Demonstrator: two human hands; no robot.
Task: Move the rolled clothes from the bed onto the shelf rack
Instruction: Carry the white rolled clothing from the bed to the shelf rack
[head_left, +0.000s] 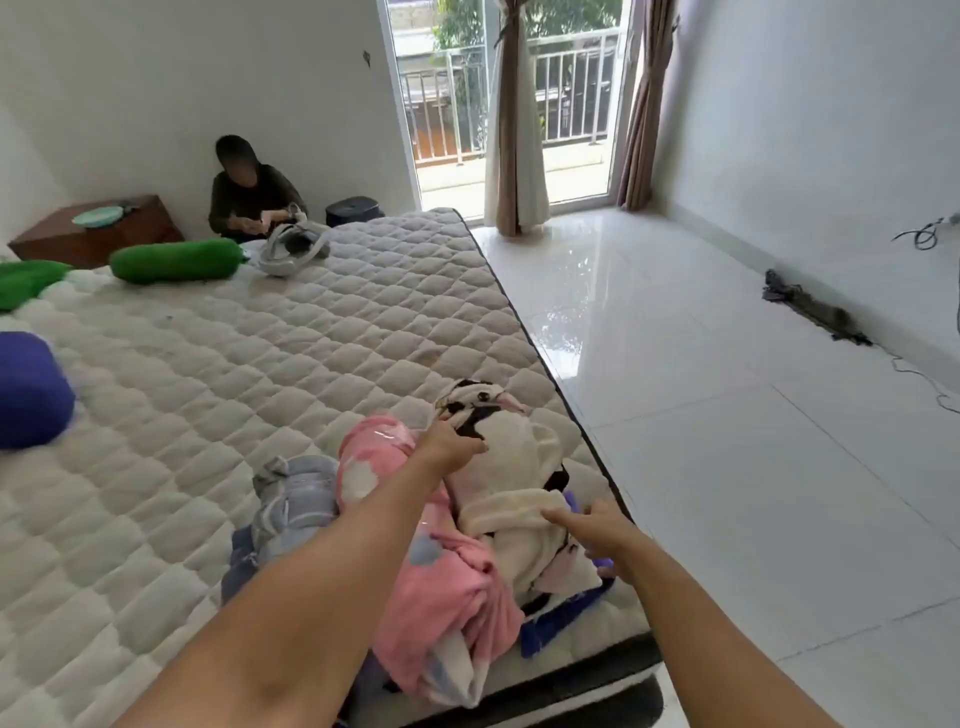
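Observation:
Several rolled clothes lie at the near right corner of the bed (260, 364). A white roll with black patches (514, 467) lies nearest the edge. Beside it are a pink roll (447, 587) and a pale blue-grey roll (296, 504). My left hand (449, 444) rests on the far end of the white roll, fingers curled over it. My right hand (597, 530) touches its near end with fingers spread. A purple cloth (561, 618) shows under the pile. No shelf rack is in view.
A person (249, 192) sits on the floor beyond the bed by a wooden side table (93, 228). Green bolsters (176, 260), a grey bag (293, 249) and a blue pillow (28, 389) lie on the mattress. White tiled floor (727, 415) stretches right; cables (810, 306) run along the wall.

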